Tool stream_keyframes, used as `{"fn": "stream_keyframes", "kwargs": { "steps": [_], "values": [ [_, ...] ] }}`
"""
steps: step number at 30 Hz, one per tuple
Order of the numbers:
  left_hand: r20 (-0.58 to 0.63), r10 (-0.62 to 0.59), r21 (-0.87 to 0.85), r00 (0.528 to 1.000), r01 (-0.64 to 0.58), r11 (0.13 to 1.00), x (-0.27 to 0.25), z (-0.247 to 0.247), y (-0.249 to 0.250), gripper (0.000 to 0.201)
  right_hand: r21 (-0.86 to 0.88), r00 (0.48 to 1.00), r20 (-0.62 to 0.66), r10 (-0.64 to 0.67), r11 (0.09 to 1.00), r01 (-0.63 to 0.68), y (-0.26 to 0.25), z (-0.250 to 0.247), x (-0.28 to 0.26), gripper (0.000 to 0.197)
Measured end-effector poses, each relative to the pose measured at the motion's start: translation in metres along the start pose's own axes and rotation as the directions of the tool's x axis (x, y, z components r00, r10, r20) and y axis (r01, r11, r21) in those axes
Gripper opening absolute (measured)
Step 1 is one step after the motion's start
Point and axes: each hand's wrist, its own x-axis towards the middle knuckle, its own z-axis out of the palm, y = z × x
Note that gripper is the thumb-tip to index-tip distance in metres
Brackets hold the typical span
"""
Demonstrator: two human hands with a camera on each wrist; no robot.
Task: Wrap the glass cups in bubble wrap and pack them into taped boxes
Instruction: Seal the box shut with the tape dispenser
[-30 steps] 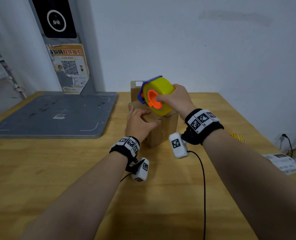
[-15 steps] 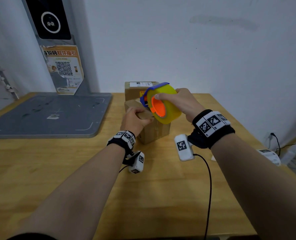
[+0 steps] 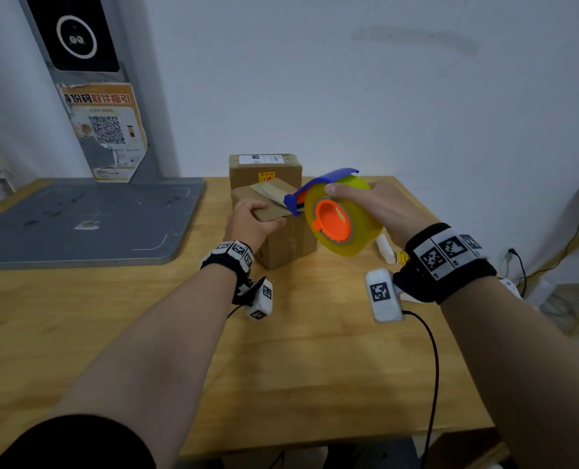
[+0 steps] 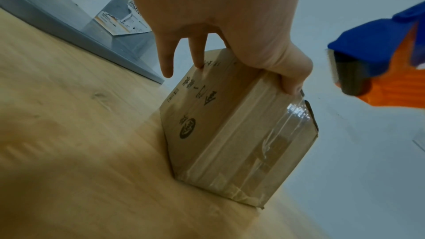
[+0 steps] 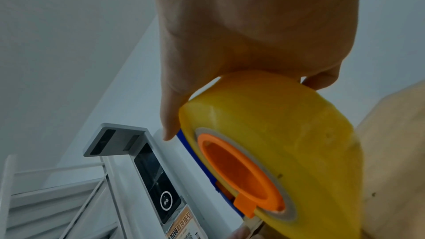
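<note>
A small cardboard box [image 3: 283, 243] stands on the wooden table [image 3: 315, 367], with clear tape down its near side [image 4: 282, 134]. My left hand [image 3: 252, 223] grips the box's top near corner, thumb on the taped side [image 4: 292, 81] and fingers on the left face. My right hand [image 3: 374, 204] holds a yellow tape roll [image 3: 344, 220] in a blue and orange dispenser [image 5: 269, 134], lifted just right of the box top with its blue cutter [image 3: 296, 199] at the box's top edge. No glass cups or bubble wrap are in view.
A second, labelled cardboard box [image 3: 264, 169] sits right behind the first, against the wall. A grey platform [image 3: 85, 221] with an upright post [image 3: 88, 79] fills the table's left rear. Small white items [image 3: 384, 248] and a yellow sticker lie right of the box. A cable [image 3: 433, 367] trails from my right wrist.
My right hand has drawn the tape dispenser from over the box top toward me and to the right. My left hand keeps its hold on the box. The head view has tilted.
</note>
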Motion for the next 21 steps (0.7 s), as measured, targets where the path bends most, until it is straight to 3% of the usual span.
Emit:
{"fn": "stream_keyframes", "kwargs": {
  "steps": [13,18,21],
  "values": [
    [-0.010,-0.007,0.002,1.000,0.007,1.000,-0.002,-0.001,0.002,0.055,-0.085,0.998,0.044,0.055,0.995,-0.051,0.012,-0.012,-0.017,0.046],
    [-0.003,-0.005,-0.017,1.000,0.005,1.000,-0.002,0.000,0.001,0.055,-0.135,0.991,0.056,0.118,0.985,-0.109,0.024,-0.024,-0.022,0.075],
    [0.000,-0.010,-0.015,1.000,0.010,1.000,-0.002,0.000,0.001,0.055,-0.123,0.990,0.060,0.130,0.985,-0.122,0.028,-0.023,-0.028,0.067]
  ]
}}
